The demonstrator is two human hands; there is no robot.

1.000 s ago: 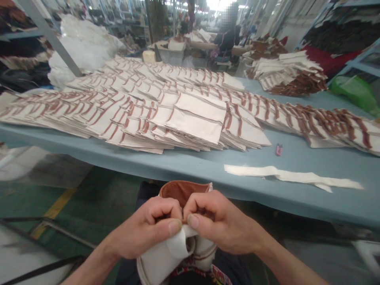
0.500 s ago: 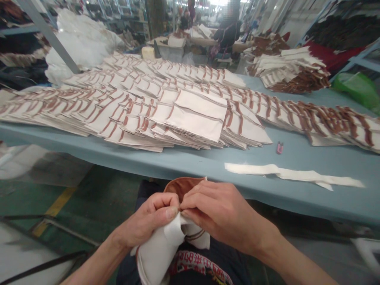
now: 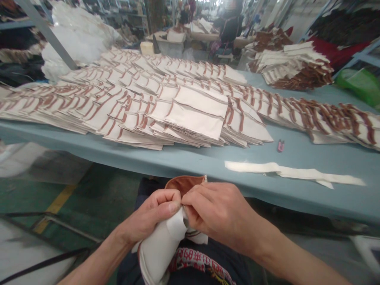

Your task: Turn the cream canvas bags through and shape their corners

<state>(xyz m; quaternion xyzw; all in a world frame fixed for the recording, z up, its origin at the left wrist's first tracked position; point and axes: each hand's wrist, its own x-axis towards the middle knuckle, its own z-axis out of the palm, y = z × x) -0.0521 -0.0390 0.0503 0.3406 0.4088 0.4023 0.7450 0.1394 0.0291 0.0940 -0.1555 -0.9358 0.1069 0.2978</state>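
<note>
Over my lap I hold a cream cloth bag (image 3: 160, 249) with a brown lining (image 3: 184, 184). My left hand (image 3: 151, 215) is closed, its thumb and fingers pinching the bag's cream edge. Pressed against it, my right hand (image 3: 216, 213) is closed too, pinching the same edge from the right. The brown lining peeks out just behind both hands. The lower part of the bag hangs down over my dark printed clothing (image 3: 198, 265).
A blue table (image 3: 184, 162) stands right in front, covered with rows of flat cream bags with brown straps (image 3: 154, 103). Cream cloth strips (image 3: 293, 173) and a small pink tool (image 3: 280, 145) lie at its near right. More stacks (image 3: 293, 69) and a person (image 3: 228, 27) are behind.
My right hand has slid over the bag's edge toward the left hand, and both hands have shifted slightly up and left. The bag's cream part hangs lower on the left.
</note>
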